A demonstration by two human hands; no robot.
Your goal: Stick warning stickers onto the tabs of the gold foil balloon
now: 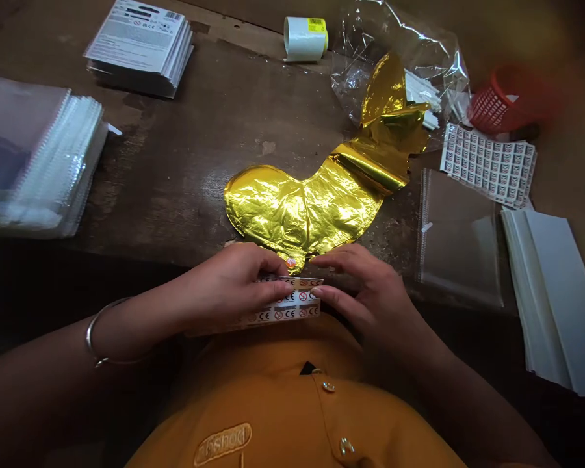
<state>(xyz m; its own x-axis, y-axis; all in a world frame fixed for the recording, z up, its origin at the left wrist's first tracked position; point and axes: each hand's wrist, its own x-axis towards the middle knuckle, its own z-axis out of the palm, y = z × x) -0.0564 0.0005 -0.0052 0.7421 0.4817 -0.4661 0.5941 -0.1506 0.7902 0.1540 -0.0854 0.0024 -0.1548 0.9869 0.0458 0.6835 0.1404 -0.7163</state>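
My left hand (246,276) is closed on a sheet of small CE-mark stickers (285,314), thumb on its printed face. My right hand (370,286) is at the sheet's right edge; its thumb tip touches a sticker there, while the index finger stays apart from the thumb, above the sheet. Just beyond my fingers, a flat gold foil balloon (307,201) lies on the table, its far end folded and crumpled. On the balloon's near tab, by my left thumb, is a small red-and-white mark (291,262).
Clear plastic sleeves (78,162) and printed cards (141,42) are stacked at left. Behind the balloon are a white roll (305,39) and a clear bag (351,71). At right are a red basket (497,101), another sticker sheet (490,162), a clear sleeve (461,234) and white card strips (560,292).
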